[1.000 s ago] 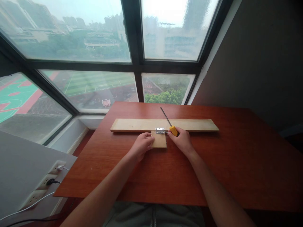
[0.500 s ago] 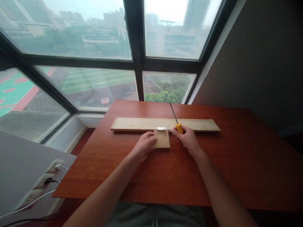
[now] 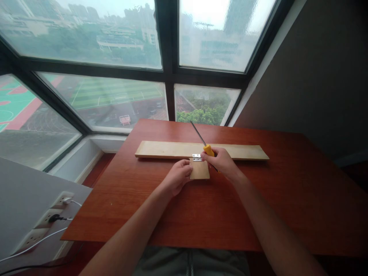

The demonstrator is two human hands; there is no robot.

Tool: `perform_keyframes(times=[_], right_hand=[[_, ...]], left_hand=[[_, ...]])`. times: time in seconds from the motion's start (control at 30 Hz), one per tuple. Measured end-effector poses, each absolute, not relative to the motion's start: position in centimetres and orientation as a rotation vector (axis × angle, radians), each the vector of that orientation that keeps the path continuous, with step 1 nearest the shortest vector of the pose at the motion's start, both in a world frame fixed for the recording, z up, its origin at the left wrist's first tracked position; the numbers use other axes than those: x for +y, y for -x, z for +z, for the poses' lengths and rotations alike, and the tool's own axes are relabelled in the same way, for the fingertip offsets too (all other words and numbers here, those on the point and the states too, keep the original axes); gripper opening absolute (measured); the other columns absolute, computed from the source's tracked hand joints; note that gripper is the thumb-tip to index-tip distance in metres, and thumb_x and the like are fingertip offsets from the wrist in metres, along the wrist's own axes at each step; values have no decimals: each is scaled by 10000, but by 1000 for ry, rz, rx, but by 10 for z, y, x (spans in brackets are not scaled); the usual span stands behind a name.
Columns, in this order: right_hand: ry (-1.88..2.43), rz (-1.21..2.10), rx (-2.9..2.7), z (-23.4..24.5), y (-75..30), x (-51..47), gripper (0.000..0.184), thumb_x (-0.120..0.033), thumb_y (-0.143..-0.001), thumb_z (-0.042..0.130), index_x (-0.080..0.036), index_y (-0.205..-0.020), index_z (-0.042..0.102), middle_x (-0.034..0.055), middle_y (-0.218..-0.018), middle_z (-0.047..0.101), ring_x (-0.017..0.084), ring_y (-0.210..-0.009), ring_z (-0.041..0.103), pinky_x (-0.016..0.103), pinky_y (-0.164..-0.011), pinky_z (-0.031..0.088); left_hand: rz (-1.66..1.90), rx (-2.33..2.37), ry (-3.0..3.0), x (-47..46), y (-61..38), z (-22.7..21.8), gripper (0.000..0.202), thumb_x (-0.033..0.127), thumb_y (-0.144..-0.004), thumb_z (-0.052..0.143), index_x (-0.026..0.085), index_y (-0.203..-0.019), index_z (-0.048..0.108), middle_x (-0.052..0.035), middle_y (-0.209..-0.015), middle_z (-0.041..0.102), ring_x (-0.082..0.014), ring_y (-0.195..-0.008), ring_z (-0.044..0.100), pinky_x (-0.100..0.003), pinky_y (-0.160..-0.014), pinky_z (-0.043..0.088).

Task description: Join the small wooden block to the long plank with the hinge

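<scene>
A long pale wooden board [image 3: 166, 149] lies across the far half of a red-brown table [image 3: 201, 207]. A small square wood block [image 3: 200, 171] sits against its near edge, with a small metal hinge [image 3: 196, 156] bridging the two. My left hand [image 3: 175, 177] grips the block's left side with curled fingers. My right hand [image 3: 222, 164] is closed on a yellow-handled screwdriver [image 3: 209, 150]. Its dark shaft points up and away over the board, and my fingers rest at the hinge's right end.
Large windows with dark frames stand behind the table. A dark wall runs along the right. A white power strip [image 3: 43, 222] with plugged cables sits on the ledge at lower left.
My right hand has shifted left onto the hinge, tipping the screwdriver shaft leftward. The block and my left hand have stayed in place. The camera tilted slightly.
</scene>
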State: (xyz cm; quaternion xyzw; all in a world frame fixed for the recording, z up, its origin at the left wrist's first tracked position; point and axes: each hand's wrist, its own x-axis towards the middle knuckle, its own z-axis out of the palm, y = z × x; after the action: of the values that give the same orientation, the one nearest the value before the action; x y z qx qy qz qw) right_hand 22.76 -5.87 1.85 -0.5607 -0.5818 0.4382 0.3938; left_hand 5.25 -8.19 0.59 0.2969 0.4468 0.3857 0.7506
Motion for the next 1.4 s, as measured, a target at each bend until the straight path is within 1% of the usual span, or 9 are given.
perform_keyframes(times=[0.1,0.27,0.4,0.53,0.93,1.13,1.23,1.3,1.4], right_hand=[[1475,1079,-1564,18,-221,-53,281,-448,-730,673,-168,-742,670,-5,-612,615,132,-515,520,253,-482,405],[1555,970,-1688,19,-214,-48,253,-421,-749,646,-171,-737,684,-3,-652,644,142,-585,548,246,-530,388],[1621,870,-1798,22,-209,-46,238,-401,-747,641,-177,-675,677,-6,-630,634,146,-608,544,245,-531,343],[1676,726,-1887,23,-204,-44,198,-373,-753,640,-184,-731,693,9,-689,667,160,-656,557,259,-568,327],[1741,522,-2056,25,-200,-42,222,-408,-774,642,-206,-681,635,35,-728,683,158,-654,527,276,-587,277],[1745,521,-1990,26,-206,-51,326,-523,-799,615,-213,-701,614,10,-701,663,149,-640,528,265,-585,302],[1789,501,-1909,22,-220,-63,231,-438,-818,600,-209,-797,625,17,-757,676,155,-671,545,261,-601,323],[1830,501,-1875,17,-231,-74,165,-365,-801,608,-201,-779,611,24,-738,667,162,-655,541,266,-596,322],[1845,550,-1875,10,-242,-94,190,-392,-774,648,-209,-747,602,9,-710,664,161,-638,558,261,-588,330]], left_hand=[[839,984,-653,-81,-52,5,169,121,-714,647,146,-870,586,-33,-779,658,-113,-646,624,-234,-632,528],[836,983,-664,-81,-52,3,174,132,-708,660,149,-857,572,3,-711,608,-99,-612,591,-224,-612,513],[839,973,-671,-82,-51,1,204,161,-702,690,154,-864,564,-4,-741,616,-105,-637,598,-222,-607,504],[840,960,-681,-82,-50,-1,212,174,-712,700,158,-876,566,-14,-781,630,-109,-667,606,-230,-631,511],[854,958,-682,-83,-49,-2,210,155,-748,681,149,-914,553,-32,-839,648,-111,-706,623,-207,-625,508],[867,982,-686,-84,-50,-1,209,130,-752,658,146,-933,553,-34,-834,656,-115,-697,631,-207,-613,511],[861,986,-682,-85,-51,2,190,112,-755,647,140,-917,553,-53,-846,672,-114,-687,633,-214,-623,521],[857,992,-675,-85,-52,4,190,105,-747,654,139,-908,557,-63,-855,681,-117,-683,638,-223,-632,530],[861,1006,-672,-85,-53,5,184,102,-745,651,140,-903,564,-62,-842,685,-120,-673,639,-229,-632,536]])
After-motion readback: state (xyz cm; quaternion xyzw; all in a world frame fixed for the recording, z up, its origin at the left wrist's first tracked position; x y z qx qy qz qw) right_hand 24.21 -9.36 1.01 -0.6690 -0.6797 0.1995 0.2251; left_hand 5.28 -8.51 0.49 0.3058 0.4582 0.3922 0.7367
